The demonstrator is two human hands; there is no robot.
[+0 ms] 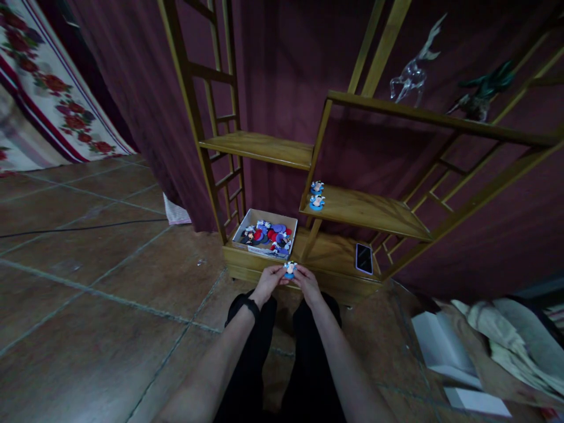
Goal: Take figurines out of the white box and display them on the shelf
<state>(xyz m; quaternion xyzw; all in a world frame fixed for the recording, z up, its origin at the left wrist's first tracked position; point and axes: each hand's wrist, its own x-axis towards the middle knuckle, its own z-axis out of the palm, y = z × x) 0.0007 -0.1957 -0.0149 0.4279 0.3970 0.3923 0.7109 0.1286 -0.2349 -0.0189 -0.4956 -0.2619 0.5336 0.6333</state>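
Between my two hands is a small figurine [290, 269] on a round blue base, held in front of the shelf unit. My left hand [269, 281], with a dark band on its wrist, pinches the figurine's left side. The fingers of my right hand [307, 282] are closed on its right side. Just beyond my hands, an open cardboard box [264, 251] holds several figurines and red, purple and dark round pieces. Two similar blue-based figurines, a rear one [316, 187] and a front one [316, 202], stand at the left end of the middle shelf.
The wooden shelf unit [259, 147] stands against a dark red curtain. A phone [363, 258] lies on its lowest board. Higher up are a clear deer figure [412, 76] and a dark green ornament [484, 91]. White boxes [445, 346] and cloth lie at right.
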